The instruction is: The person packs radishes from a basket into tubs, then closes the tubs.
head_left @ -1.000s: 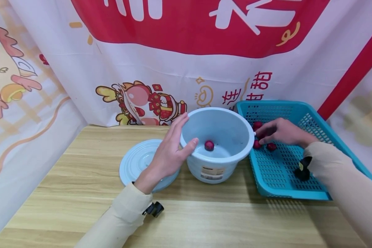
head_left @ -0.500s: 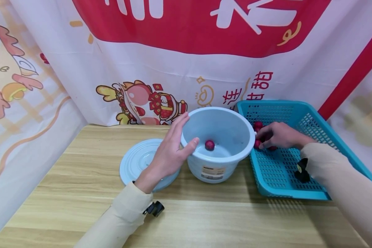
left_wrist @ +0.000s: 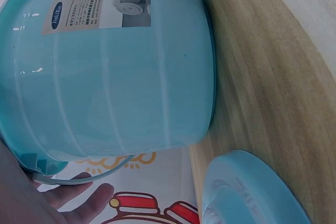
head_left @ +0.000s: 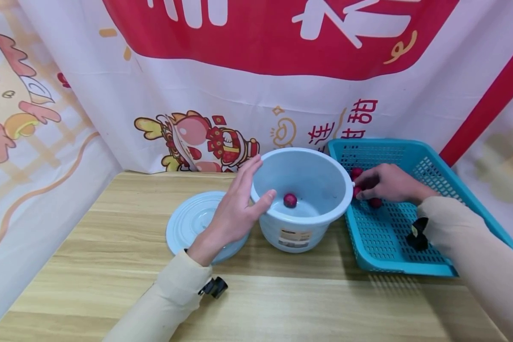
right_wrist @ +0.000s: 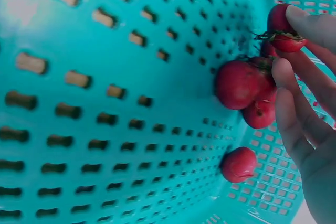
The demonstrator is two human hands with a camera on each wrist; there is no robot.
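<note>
My left hand (head_left: 237,209) rests at the left side of a light blue bucket (head_left: 301,228). Its thumb lies over the rim while the fingers extend outside. In the left wrist view, two fingers (left_wrist: 94,200) reach past the bucket's thin handle (left_wrist: 94,179), apart from the wall. One red radish (head_left: 289,200) lies on the bucket's bottom. Over the teal basket (head_left: 393,273), my right hand (head_left: 386,183) pinches a radish (right_wrist: 281,22) with a short leafy stub between thumb and fingers. Several other radishes (right_wrist: 236,85) cluster just below the fingertips, and another radish (right_wrist: 239,164) sits apart.
A round blue lid (head_left: 188,223) lies on the wooden table (head_left: 90,266), left of the bucket and partly under my left forearm. The basket stands close against the bucket's right side. A printed cloth (head_left: 222,90) hangs behind the table.
My right hand has reached down among the radishes, then lifted slightly with one pinched in its fingers. The left hand and the bucket have stayed in place.
</note>
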